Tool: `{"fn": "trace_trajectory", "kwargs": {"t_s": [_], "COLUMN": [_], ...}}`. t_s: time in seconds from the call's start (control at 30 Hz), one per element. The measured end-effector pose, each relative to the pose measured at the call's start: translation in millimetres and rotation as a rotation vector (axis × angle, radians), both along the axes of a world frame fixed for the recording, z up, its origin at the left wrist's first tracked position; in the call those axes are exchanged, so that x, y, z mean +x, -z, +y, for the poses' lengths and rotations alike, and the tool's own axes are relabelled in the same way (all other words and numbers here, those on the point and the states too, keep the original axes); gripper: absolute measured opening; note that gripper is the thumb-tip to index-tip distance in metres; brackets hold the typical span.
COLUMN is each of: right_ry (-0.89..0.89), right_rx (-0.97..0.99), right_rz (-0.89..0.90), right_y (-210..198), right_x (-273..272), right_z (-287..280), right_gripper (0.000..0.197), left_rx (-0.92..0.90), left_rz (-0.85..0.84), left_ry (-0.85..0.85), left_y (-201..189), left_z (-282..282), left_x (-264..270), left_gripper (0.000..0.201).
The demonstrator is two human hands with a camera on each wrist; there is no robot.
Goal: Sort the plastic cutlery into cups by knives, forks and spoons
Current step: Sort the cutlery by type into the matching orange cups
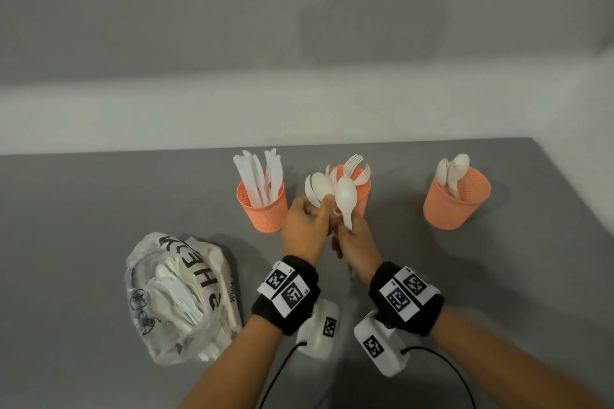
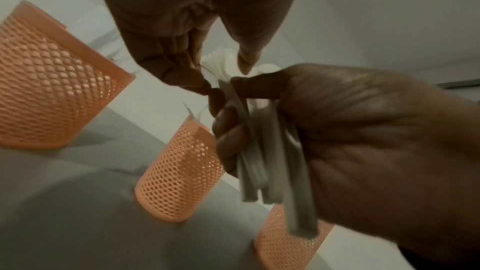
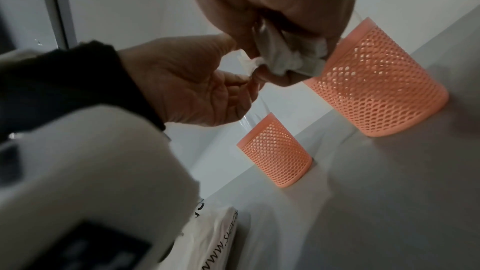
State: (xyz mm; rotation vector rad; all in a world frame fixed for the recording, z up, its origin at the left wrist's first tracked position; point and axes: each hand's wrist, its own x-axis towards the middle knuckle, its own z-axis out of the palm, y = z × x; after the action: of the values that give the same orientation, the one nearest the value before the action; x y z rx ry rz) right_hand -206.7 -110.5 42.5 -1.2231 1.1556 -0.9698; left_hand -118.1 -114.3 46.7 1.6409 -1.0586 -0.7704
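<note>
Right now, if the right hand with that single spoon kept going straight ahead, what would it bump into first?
Probably the middle cup holding the forks: the right hand points up-table at it, its spoon overlapping the rim. Depth is unclear.

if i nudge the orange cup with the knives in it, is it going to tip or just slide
The knife cup looks like light mesh plastic, so it would probably slide on the smooth grey table. The tall knives stick well above its rim and lean, so a high or sharp push might tip it.
</note>
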Motion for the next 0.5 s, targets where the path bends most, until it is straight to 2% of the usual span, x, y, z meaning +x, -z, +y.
{"fn": "trace_trajectory", "kwargs": {"t_s": [0.13, 0.2, 0.27, 0.37, 0.43, 0.5], "right_ry": [-0.033, -0.061, -0.061, -0.014, -0.050, -0.146], "right_rx": [0.075, 0.109, 0.143, 0.200, 0.233, 0.293], "right_rz": [-0.058, -0.068, -0.058, -0.059, -0.124, -0.233], "right_y": [4.7, 4.4, 5.1, 5.6, 1.0, -6.3], "right_x": [-4.6, -8.4, -13.0, -22.2, -28.8, -34.3], "right_z": [3.1, 3.8, 2.4, -1.5, -2.9, -3.2], "right_gripper": [0.022, 0.020, 0.019, 0.019, 0.023, 0.030], "left_rx": [0.085, 0.060, -0.015, -0.093, -0.117, -0.048], "left_rz": [-0.085, -0.091, 0.023, 0.257, 0.309, 0.334], "left_ry": [0.017, 0.011, -0.025, -0.125, -0.135, -0.059], "left_y": [0.4, -3.4, -7.5, -16.0, -20.3, -19.2], "left_z": [-1.4, -1.3, -1.4, -3.3, -5.1, -6.0], "left_x": [-0.9, 0.9, 5.9, 16.8, 22.9, 24.7], "left_gripper": [0.026, 0.028, 0.031, 0.023, 0.017, 0.012]}}
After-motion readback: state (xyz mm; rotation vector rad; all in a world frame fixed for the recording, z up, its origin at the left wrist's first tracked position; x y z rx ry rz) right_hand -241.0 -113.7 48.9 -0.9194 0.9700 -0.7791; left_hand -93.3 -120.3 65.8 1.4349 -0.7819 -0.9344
